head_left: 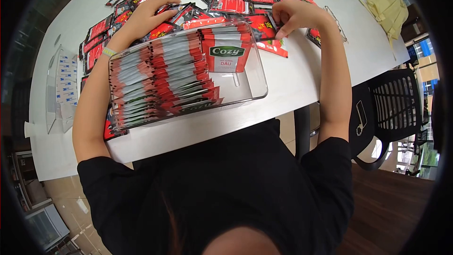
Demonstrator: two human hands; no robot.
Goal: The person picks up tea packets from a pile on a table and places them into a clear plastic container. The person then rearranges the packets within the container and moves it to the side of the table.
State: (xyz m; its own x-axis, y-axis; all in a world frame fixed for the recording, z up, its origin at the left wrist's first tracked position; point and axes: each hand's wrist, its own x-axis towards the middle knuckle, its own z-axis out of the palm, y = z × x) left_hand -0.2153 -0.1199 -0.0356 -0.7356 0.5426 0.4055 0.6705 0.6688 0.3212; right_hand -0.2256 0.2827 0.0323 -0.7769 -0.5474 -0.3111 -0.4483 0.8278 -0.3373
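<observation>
A clear plastic box (258, 78) stands near the table's front edge, filled with rows of upright red and white Cozy sachets (226, 52); its front right part shows bare bottom. Behind the box, my left hand (153, 15) rests with spread fingers on the red and black packets. To the right, my right hand (295, 15) has its fingers curled at a red and black packet (262, 27) behind the box's right corner. Whether the fingers grip that packet is unclear. A flat red strip (276, 48) lies under the right hand.
Many red and black packets (229, 4) lie scattered over the white table (292, 80). A clear holder with a patterned sheet (66, 82) stands at the left. A yellow-green bag (387, 12) lies at the far right, above a black chair (395, 101).
</observation>
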